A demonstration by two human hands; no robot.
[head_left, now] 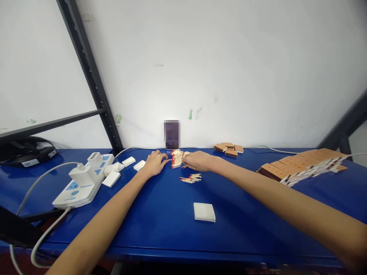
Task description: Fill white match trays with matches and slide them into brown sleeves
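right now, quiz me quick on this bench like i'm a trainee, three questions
1. True or false: the left hand and the right hand are both at the larger match pile near the wall.
2. Multiple choice: the long row of brown matchbox sleeves lies on the person's A) left, B) right, C) lap.
3. Short answer: what lies between the larger match pile and the white tray?
Key: 1 true. 2 B. 3 a smaller match pile.
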